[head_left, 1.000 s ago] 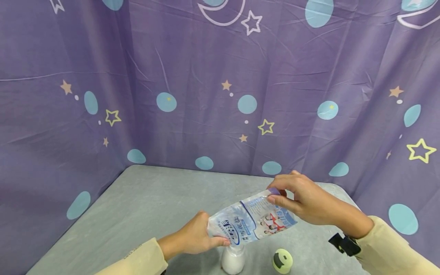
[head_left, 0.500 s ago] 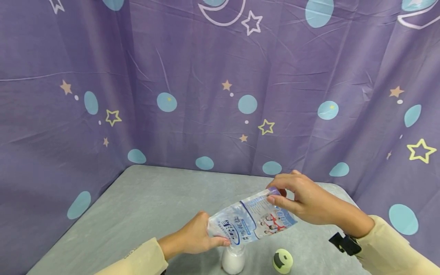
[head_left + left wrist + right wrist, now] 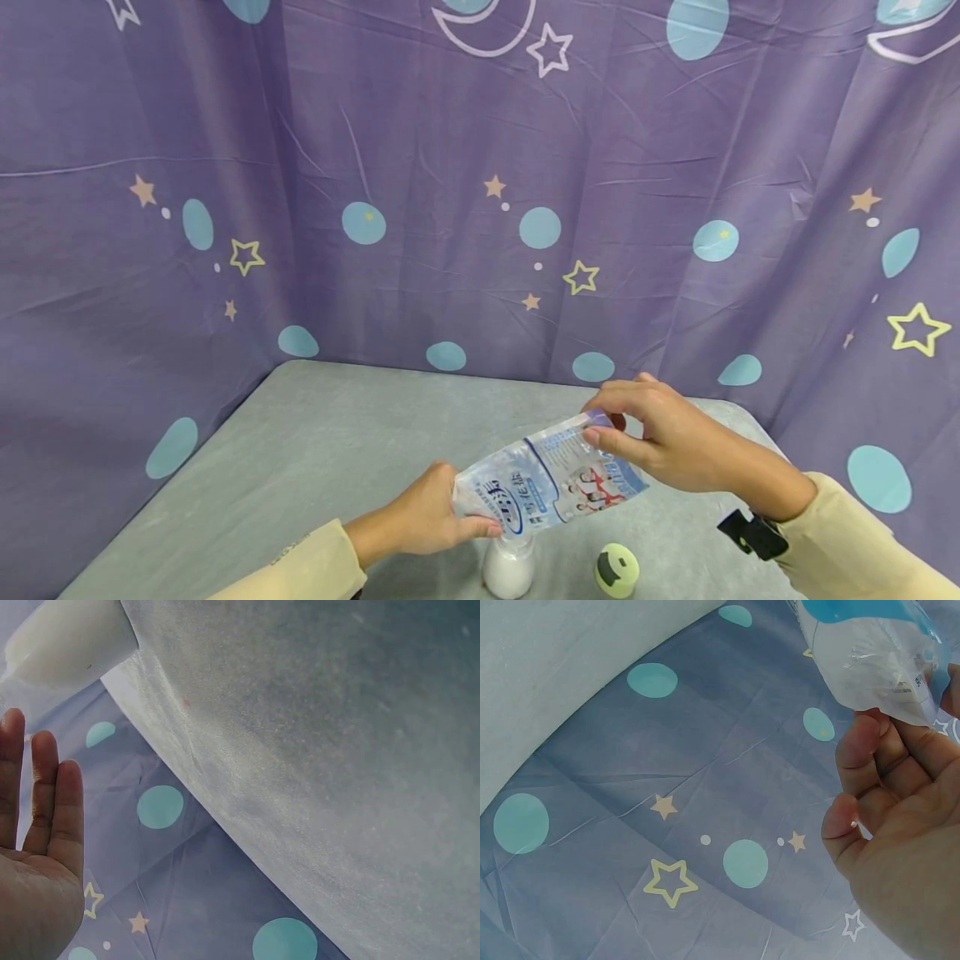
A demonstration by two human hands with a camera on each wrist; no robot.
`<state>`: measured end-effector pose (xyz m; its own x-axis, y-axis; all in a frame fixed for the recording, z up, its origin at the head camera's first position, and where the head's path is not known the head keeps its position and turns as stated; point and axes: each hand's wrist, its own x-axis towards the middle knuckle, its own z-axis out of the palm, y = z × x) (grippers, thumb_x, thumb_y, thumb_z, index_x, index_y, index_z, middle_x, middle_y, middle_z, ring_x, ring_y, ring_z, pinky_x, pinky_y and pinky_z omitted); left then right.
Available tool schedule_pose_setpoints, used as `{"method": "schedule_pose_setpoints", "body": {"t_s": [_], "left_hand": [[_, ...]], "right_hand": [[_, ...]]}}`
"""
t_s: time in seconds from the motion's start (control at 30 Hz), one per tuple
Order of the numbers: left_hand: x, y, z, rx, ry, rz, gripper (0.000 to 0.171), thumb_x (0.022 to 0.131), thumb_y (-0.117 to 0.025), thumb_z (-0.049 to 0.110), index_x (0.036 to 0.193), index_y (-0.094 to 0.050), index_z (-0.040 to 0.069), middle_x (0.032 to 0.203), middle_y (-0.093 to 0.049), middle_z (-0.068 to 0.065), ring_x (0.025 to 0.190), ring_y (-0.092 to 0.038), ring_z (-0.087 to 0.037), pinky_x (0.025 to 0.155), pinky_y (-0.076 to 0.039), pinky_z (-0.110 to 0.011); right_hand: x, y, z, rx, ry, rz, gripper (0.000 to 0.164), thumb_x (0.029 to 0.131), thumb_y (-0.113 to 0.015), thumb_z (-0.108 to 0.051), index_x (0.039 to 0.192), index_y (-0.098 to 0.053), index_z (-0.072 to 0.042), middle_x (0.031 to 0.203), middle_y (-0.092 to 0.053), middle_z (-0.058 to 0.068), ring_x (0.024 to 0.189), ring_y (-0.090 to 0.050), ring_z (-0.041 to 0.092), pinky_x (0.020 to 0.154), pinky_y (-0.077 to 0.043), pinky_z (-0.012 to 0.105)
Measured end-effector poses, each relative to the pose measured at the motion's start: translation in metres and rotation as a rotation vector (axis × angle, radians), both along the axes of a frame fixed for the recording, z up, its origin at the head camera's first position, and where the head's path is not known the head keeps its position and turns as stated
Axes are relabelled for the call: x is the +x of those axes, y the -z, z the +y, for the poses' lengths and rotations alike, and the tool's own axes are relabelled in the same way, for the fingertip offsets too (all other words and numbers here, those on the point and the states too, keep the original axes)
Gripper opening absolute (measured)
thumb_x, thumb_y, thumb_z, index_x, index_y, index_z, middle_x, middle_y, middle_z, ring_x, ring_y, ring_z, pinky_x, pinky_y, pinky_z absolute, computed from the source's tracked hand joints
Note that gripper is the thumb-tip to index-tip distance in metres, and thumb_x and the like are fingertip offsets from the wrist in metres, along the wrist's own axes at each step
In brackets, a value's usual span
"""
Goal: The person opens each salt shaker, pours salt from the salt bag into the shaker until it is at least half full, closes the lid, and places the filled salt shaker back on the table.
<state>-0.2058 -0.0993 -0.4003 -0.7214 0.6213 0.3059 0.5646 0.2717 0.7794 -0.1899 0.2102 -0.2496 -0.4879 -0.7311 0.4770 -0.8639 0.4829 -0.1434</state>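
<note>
A printed plastic bag of salt (image 3: 551, 475) slants down to the left over a small clear jar (image 3: 509, 573) with white grains in it. My left hand (image 3: 429, 518) holds the bag's lower end, thumb on the front, close above the jar's mouth. Up at the other end, my right hand (image 3: 667, 437) pinches the bag's purple-edged corner between thumb and fingers. The right wrist view shows the bag's clear, crinkled end (image 3: 889, 671) at those fingertips. Several left fingers (image 3: 69, 802) extend beside the jar (image 3: 71, 645) in the left wrist view. The bag hides the jar's mouth.
A light green lid (image 3: 617, 570) with a dark flap lies on the grey table (image 3: 360, 425), right of the jar. Behind the table and along its left side hangs a purple curtain (image 3: 420, 275) with stars and blue dots.
</note>
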Motion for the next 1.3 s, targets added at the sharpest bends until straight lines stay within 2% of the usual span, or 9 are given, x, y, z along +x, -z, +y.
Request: {"method": "schedule_pose_setpoints", "body": {"t_s": [0.3, 0.5, 0.77, 1.13, 1.3], "left_hand": [[0.001, -0.0009, -0.0007, -0.006, 0.001, 0.004, 0.02, 0.082, -0.088, 0.02, 0.097, -0.079, 0.011, 0.088, -0.078, 0.002, 0.07, -0.068, 0.0, 0.059, -0.055, -0.023], [0.0007, -0.0005, -0.0005, 0.003, 0.0, -0.014, 0.021, 0.081, -0.089, 0.019, 0.097, -0.078, 0.012, 0.087, -0.078, 0.001, 0.07, -0.068, 0.0, 0.059, -0.054, -0.023], [-0.0019, 0.0007, -0.0012, -0.005, 0.002, 0.016, 0.02, 0.082, -0.088, 0.023, 0.096, -0.078, 0.012, 0.085, -0.076, 0.009, 0.067, -0.066, 0.001, 0.056, -0.054, -0.022], [-0.0003, -0.0007, -0.0004, -0.002, -0.01, 0.002, 0.019, 0.081, -0.089, 0.022, 0.094, -0.078, 0.012, 0.083, -0.077, 0.007, 0.065, -0.065, 0.0, 0.055, -0.053, -0.023], [-0.0001, -0.0006, 0.0003, 0.004, -0.011, -0.007, 0.02, 0.081, -0.089, 0.021, 0.095, -0.078, 0.012, 0.084, -0.077, 0.007, 0.066, -0.065, 0.0, 0.056, -0.053, -0.023]], "right_hand": [[0.0016, -0.0009, -0.0002, -0.004, -0.001, 0.004, 0.015, 0.098, -0.071, -0.019, 0.097, -0.064, -0.033, 0.078, -0.043, -0.023, 0.073, -0.047, -0.002, 0.072, -0.027, 0.029], [0.0014, -0.0009, -0.0002, -0.014, -0.012, 0.003, 0.008, 0.099, -0.07, -0.025, 0.099, -0.066, -0.032, 0.079, -0.045, -0.022, 0.074, -0.048, -0.001, 0.073, -0.027, 0.028], [0.002, -0.001, -0.0006, -0.028, -0.022, 0.011, 0.016, 0.097, -0.072, -0.018, 0.098, -0.065, -0.032, 0.079, -0.045, -0.021, 0.075, -0.047, -0.002, 0.073, -0.027, 0.029], [0.0002, 0.0005, -0.001, -0.037, -0.034, 0.026, 0.019, 0.095, -0.074, -0.015, 0.093, -0.064, -0.031, 0.077, -0.045, -0.021, 0.072, -0.047, -0.003, 0.072, -0.028, 0.029], [-0.0004, 0.0028, -0.0011, -0.052, -0.041, 0.017, 0.018, 0.095, -0.074, -0.011, 0.095, -0.067, -0.028, 0.082, -0.057, -0.024, 0.073, -0.052, -0.005, 0.073, -0.031, 0.028]]}}
